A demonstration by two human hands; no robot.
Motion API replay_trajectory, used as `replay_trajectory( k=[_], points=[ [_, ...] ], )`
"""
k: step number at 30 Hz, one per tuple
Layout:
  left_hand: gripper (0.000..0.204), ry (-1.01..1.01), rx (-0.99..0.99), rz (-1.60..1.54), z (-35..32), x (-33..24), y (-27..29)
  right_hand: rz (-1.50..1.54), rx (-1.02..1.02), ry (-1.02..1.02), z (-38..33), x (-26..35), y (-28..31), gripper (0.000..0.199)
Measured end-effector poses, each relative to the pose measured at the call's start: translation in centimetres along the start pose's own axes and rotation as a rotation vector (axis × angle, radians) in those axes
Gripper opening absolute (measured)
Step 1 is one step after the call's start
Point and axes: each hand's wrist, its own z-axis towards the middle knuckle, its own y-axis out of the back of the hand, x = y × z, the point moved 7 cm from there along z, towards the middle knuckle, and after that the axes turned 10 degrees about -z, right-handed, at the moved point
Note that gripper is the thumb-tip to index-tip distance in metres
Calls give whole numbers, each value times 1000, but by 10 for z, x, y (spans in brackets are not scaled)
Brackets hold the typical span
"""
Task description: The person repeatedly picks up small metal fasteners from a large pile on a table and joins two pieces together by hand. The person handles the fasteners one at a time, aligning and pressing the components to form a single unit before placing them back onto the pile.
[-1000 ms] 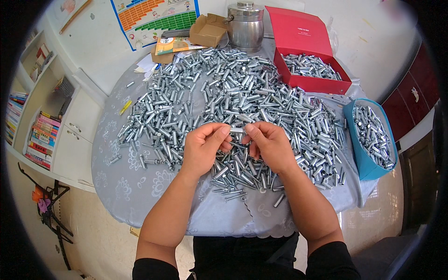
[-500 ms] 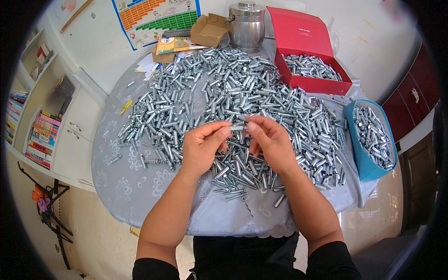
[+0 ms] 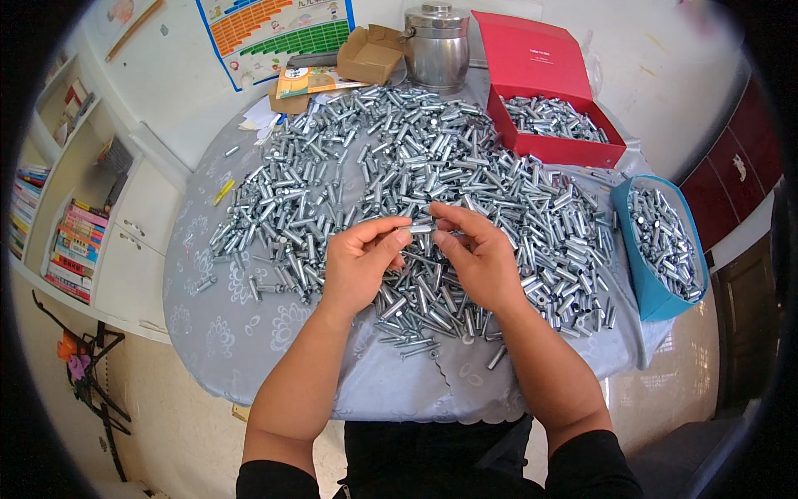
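Likely handling: your left hand [image 3: 353, 264] pinches a tube [image 3: 421, 229], in from the table [image 3: 204, 341]'s front edge; right hand [image 3: 484, 259], can't tell grip. Calls for steadiness.

A left hand [image 3: 353, 264] pinched a silver cylinder [image 3: 418, 229] just beside the right hand [image 3: 486, 264], above metal pieces [image 3: 465, 170] heaped on a grey tablecloth [image 3: 229, 341].

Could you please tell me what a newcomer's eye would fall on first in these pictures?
Probably the huge pile of shiny metal parts, spread across the grey table. The open red box at its far right and the blue bin at the right edge hold more. Over the pile's near half, the left grip pinches one tube, the right grip close to its right end.
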Motion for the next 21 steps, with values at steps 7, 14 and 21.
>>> replay_trajectory(
  k=[7, 14, 21],
  points=[
    [22, -7, 11, -22, -1, 1, 1, -26, 111, -145, -3, 0, -4, 26],
    [23, 4, 0, -45, 1, 1, 4, -68, 33, -64, 0, 16, 3, 22],
    [23, -4, 24, -61, 1, -1, 1, -4, 18, -148, -3, -6, 2, 20]
  ],
)
